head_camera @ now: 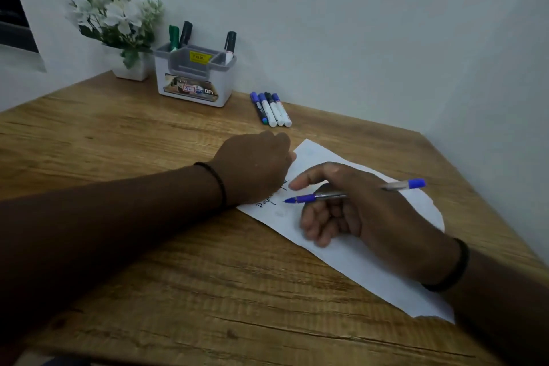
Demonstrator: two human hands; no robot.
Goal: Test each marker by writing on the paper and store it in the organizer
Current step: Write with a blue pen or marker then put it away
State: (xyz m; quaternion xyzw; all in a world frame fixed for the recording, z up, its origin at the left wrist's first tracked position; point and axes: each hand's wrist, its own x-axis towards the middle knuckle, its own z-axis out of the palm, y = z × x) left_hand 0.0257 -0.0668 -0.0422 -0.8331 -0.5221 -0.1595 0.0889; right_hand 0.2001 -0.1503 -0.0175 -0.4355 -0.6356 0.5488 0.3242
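Blue pen (341,194) clamped in right hand (356,211) grip, tip at paper (356,258); left hand (255,166) fingers hidden, grip unclear. Three markers stored in organizer (194,77); four markers (271,108) left near far bench edge.

Organizer (194,80) at the back of the counter (118,142), three markers (185,34) standing in it; potted plant (118,27) to its left; four loose markers (271,110) to its right; paper (350,249) nearer, under both hands
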